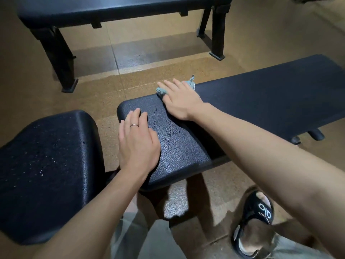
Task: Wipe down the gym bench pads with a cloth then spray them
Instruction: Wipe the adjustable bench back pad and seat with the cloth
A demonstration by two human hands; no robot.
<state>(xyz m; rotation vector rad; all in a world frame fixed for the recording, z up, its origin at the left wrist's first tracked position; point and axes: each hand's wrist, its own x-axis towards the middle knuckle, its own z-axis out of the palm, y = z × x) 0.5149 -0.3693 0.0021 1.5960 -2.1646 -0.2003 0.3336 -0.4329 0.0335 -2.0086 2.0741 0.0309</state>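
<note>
A long black bench pad runs from the middle of the view to the far right; its near end shows wet streaks. My right hand presses flat on a small teal cloth at the pad's far edge, and most of the cloth is hidden under the palm. My left hand, wearing a ring, rests flat with straight fingers on the pad's near left corner. A separate black seat pad with scattered droplets lies to the left. No spray bottle is in view.
Another black flat bench stands across the brown floor at the back, its legs at left and right. My foot in a black sandal is on the floor at lower right, beside the bench frame.
</note>
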